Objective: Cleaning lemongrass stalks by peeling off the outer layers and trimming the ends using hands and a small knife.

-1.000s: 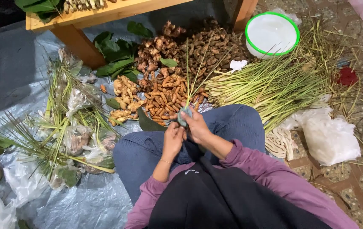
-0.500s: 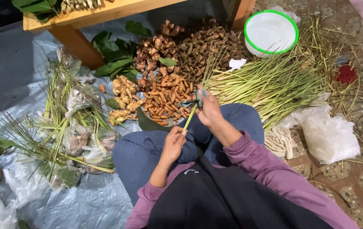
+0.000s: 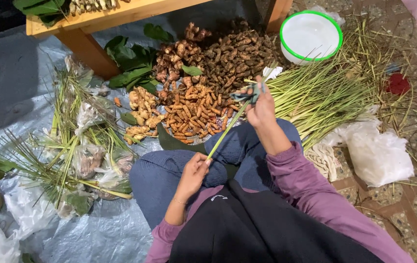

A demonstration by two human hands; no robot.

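Grey plastic ground sheet (image 3: 18, 87), littered with roots. Left hand (image 3: 194, 170) pinches the base of a long green lemongrass stalk (image 3: 223, 136) above the lap; right hand (image 3: 262, 108) grips its leafy top, raised. Best handled taut, fingers close.
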